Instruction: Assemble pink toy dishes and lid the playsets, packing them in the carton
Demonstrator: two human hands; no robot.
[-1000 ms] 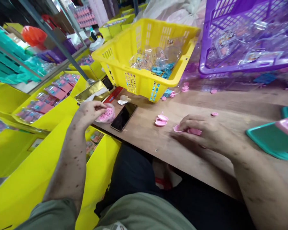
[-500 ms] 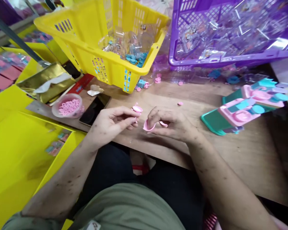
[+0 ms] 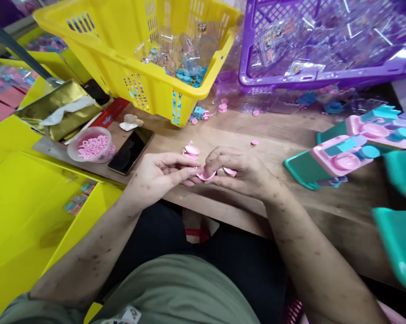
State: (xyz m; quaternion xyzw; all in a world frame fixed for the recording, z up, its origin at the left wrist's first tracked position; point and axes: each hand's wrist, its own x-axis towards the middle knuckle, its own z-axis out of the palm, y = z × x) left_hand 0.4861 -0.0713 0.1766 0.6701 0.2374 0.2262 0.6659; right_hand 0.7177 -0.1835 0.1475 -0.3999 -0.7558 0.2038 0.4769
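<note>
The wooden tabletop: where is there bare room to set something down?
Bare wood shows between the right forearm, the pink-and-green toy and the teal pieces. A narrower patch separates the phone from the pink oval pieces. It's crowded around the bowl and along the purple basket.

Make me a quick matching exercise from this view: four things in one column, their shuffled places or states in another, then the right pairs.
Things
1. Right hand
2. Phone
3. Round tub
4. Purple basket

Places or states
A. Holds many small pink bits
B. Filled with clear plastic packaging
C. Grips a curved pink piece
D. Lies flat, screen dark

Right pairs: 1-C, 2-D, 3-A, 4-B
</note>
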